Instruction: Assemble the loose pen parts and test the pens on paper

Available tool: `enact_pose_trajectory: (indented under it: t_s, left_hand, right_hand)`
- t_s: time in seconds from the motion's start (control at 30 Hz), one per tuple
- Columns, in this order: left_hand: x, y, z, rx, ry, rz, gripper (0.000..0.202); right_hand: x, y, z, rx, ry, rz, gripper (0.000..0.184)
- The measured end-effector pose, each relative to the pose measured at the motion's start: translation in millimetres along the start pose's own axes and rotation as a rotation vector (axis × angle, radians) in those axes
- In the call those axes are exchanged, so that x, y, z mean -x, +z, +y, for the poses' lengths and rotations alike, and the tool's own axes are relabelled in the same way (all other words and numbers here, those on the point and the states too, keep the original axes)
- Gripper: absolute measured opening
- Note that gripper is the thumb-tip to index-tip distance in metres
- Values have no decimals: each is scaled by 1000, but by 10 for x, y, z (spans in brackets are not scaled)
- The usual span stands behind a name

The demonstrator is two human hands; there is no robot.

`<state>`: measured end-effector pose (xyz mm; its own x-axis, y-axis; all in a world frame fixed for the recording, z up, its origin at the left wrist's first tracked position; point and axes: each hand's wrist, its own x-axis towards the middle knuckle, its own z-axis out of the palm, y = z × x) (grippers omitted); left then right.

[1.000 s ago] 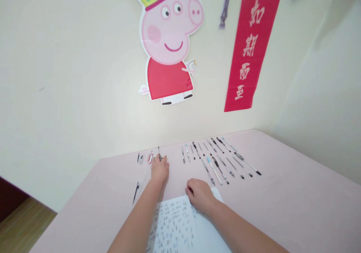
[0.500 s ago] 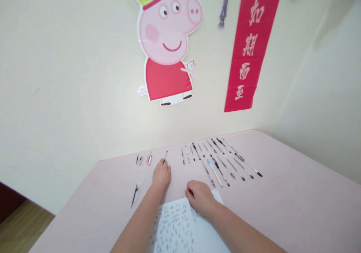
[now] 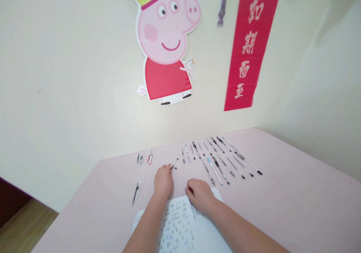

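Observation:
My left hand (image 3: pixel 164 179) is over the table left of centre, its fingertips pinched on a slim pen (image 3: pixel 175 162) with a dark end. A small dark piece shows beside the pen; it is too small to name. My right hand (image 3: pixel 200 194) rests loosely curled on the top of an open notebook (image 3: pixel 180 223) covered in handwriting, and no object shows in its fingers. To the right, several pens and refills (image 3: pixel 216 170) lie slanted in two rows. A disassembled pen (image 3: pixel 136 192), with a dark refill beside a clear barrel, lies left of my left forearm.
At the table's back left are small pen parts (image 3: pixel 140 159) and a red-and-white item (image 3: pixel 150 158). The pink tabletop (image 3: pixel 93 200) meets a wall carrying a pig cutout (image 3: pixel 169 49) and a red banner (image 3: pixel 252 46).
My left hand has moved right and slightly toward me, and the pen in it now tilts further right. My right hand stays on the notebook. The view has shifted slightly.

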<state>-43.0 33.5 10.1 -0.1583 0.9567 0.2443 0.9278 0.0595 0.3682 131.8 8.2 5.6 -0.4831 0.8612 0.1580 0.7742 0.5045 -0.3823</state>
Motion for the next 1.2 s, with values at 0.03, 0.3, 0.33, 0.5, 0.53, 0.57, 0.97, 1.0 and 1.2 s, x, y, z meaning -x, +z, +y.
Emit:
enact_pose_trajectory:
  t_s: [0.03,0.3,0.33,0.5,0.53,0.57,0.97,1.0,1.2]
  left_hand:
    - [-10,-6,-10,47,-28,9,35]
    - [-126,-46,-84,334,-198,35,27]
    - [-141,-50,-93,377,-218,41,25]
    - [-184,-33,-130,652,-332,88,26]
    - [-179,-30,-128,714,-353,90,25]
    - [-166,-31,-122,767,-368,86,24]
    - [430,-200,10,1735,-648,-3,16]
    - [465,-184,2,1737,-644,-3,15]
    - [524,-110,-76,1796,-575,-61,5]
  right_hand:
    - [0,2,3,-2,0,0,14]
    - [-5,3,3,-14,4,6,14]
    - [-5,4,3,-15,5,8,13]
    - [-8,12,14,-21,-4,12,13]
    - [-9,13,17,-20,-5,10,13]
    - [-10,13,20,-20,-4,8,14]
    - [-3,20,48,-79,-20,34,14]
    - [-2,24,50,-87,-19,38,14]
    - [-15,51,51,-137,10,104,13]
